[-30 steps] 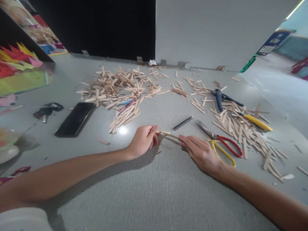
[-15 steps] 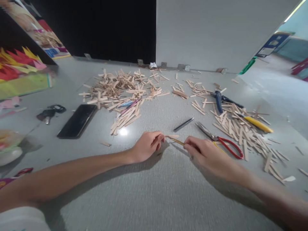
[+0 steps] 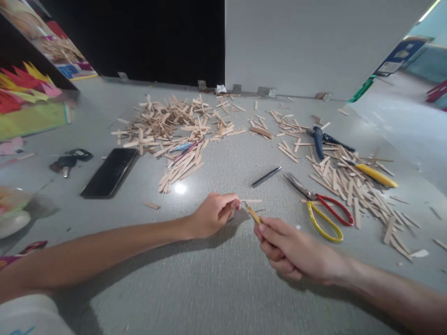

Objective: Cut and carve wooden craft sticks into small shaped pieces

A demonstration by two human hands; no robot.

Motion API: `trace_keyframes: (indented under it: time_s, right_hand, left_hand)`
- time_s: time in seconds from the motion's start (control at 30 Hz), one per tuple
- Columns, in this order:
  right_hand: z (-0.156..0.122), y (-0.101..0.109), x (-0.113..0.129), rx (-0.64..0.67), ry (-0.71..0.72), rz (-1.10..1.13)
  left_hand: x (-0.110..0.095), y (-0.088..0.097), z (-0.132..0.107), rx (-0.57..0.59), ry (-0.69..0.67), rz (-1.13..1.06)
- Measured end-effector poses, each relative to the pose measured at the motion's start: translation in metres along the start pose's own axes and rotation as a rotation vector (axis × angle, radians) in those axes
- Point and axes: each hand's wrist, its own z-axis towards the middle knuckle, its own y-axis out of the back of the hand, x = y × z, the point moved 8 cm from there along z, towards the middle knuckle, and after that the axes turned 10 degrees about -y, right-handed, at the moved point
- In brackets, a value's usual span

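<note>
My left hand rests on the grey table, fingers curled and pinching one end of a thin wooden stick that lies flat. My right hand is closed round a small yellow cutter; its tip points at the stick close to my left fingertips. Red and yellow scissors lie just right of my right hand. A dark pen lies beyond the stick.
A big heap of wooden sticks covers the far middle, another spread the right, with blue pliers and a yellow tool. A black phone and keys lie left. Coloured paper sits far left.
My right hand has pulled back toward me and lifted the yellow cutter, now angled at the stick. My left hand stays pinched on the stick.
</note>
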Motion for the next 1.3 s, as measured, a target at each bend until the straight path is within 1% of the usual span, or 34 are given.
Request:
trace_keyframes:
  time_s: [0.03,0.07,0.13,0.17,0.23,0.3,0.37,0.4,0.47,0.53,0.6,0.63,0.67,0.7,0.73,0.83,0.9,0.93,1.0,1.07,1.1,1.13,1.17,1.2,1.3]
  right_hand:
    - [0.0,0.007,0.008,0.045,0.01,-0.048]
    - [-0.001,0.013,0.014,0.12,-0.01,-0.112]
    - [-0.004,0.021,0.02,0.264,-0.094,-0.199]
    - [-0.005,0.022,0.021,0.296,-0.117,-0.203]
    - [-0.004,0.014,0.018,0.305,-0.097,-0.143]
    - [0.001,-0.002,0.008,0.232,-0.035,-0.029]
    - [0.004,-0.014,-0.004,0.116,0.033,0.066]
    - [0.005,-0.016,-0.007,0.067,0.055,0.08]
    - [0.003,-0.012,-0.004,0.046,0.055,0.051]
    - [-0.001,-0.002,0.007,0.131,-0.009,-0.045]
    - [-0.005,0.006,0.013,0.276,-0.118,-0.18]
    - [-0.006,0.007,0.016,0.321,-0.133,-0.207]
    - [-0.004,0.005,0.018,0.331,-0.111,-0.187]
    - [-0.001,0.001,0.017,0.317,-0.072,-0.143]
    - [0.003,-0.004,0.015,0.267,-0.013,-0.079]
    - [0.012,-0.021,-0.001,0.069,0.114,0.02]
    - [0.011,-0.023,-0.005,0.016,0.119,0.019]
    - [0.009,-0.02,-0.001,0.037,0.108,-0.003]
    - [0.003,-0.009,0.011,0.122,0.05,-0.082]
    - [-0.003,-0.002,0.018,0.258,-0.049,-0.207]
    - [-0.004,0.0,0.021,0.281,-0.061,-0.231]
    - [-0.003,-0.001,0.023,0.277,-0.052,-0.212]
    - [0.0,-0.004,0.023,0.229,-0.017,-0.158]
    - [0.003,-0.007,0.02,0.152,0.023,-0.096]
    - [0.011,-0.025,-0.001,-0.036,0.081,0.02]
  left_hand:
    - [0.0,0.001,0.001,-0.009,-0.006,-0.009]
    - [-0.001,0.002,0.002,-0.013,-0.014,-0.015]
    - [-0.004,0.002,0.002,-0.014,-0.042,-0.017]
    - [-0.005,0.002,0.002,-0.013,-0.057,-0.013]
    - [-0.006,0.003,0.0,-0.025,-0.071,0.006]
    - [-0.006,0.004,-0.002,-0.048,-0.073,0.034]
    - [-0.005,0.004,-0.004,-0.054,-0.078,0.06]
    - [-0.005,0.004,-0.005,-0.055,-0.083,0.07]
    - [-0.005,0.004,-0.005,-0.054,-0.091,0.082]
    - [-0.007,0.003,-0.004,-0.047,-0.115,0.08]
    - [-0.01,0.004,-0.003,-0.051,-0.154,0.084]
    - [-0.012,0.005,-0.003,-0.06,-0.169,0.091]
    - [-0.014,0.006,-0.004,-0.078,-0.179,0.102]
    - [-0.015,0.008,-0.005,-0.1,-0.181,0.115]
    - [-0.016,0.009,-0.006,-0.117,-0.177,0.127]
    - [-0.018,0.009,-0.008,-0.125,-0.157,0.161]
    - [-0.018,0.009,-0.008,-0.127,-0.15,0.172]
    - [-0.017,0.009,-0.008,-0.128,-0.15,0.171]
    - [-0.017,0.009,-0.006,-0.119,-0.163,0.165]
    - [-0.016,0.009,-0.005,-0.108,-0.186,0.165]
    - [-0.017,0.009,-0.005,-0.109,-0.2,0.168]
    - [-0.017,0.01,-0.004,-0.118,-0.209,0.177]
    - [-0.017,0.01,-0.004,-0.128,-0.214,0.188]
    - [-0.017,0.011,-0.004,-0.135,-0.216,0.2]
    - [-0.018,0.008,-0.005,-0.126,-0.218,0.223]
